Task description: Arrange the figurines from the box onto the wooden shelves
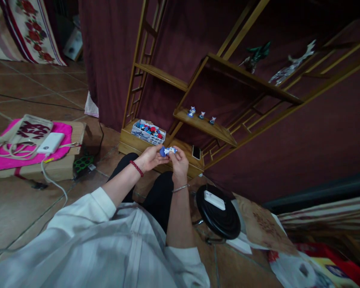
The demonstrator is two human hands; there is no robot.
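A small blue-and-white figurine (168, 151) lies on its side between my two hands, in front of the wooden shelf (159, 76). My left hand (153, 157), with a red bead bracelet at the wrist, supports its blue end on the fingers. At the other end, my right hand (179, 160) pinches it between thumb and fingers. Just beyond my left hand, a patterned box (148, 137) filled with small red, blue and black pieces sits on the bottom board. Several similar figurines (202, 115) stand upright in a row on a middle shelf board.
A phone (196, 152) lies on the bottom board to the right. Nearby stands a black round stool (217, 218) with a white object on it. At left, a pink cloth (64, 134) carries a white power bank (51, 143) and cables. Green and silvery ornaments occupy the upper shelf.
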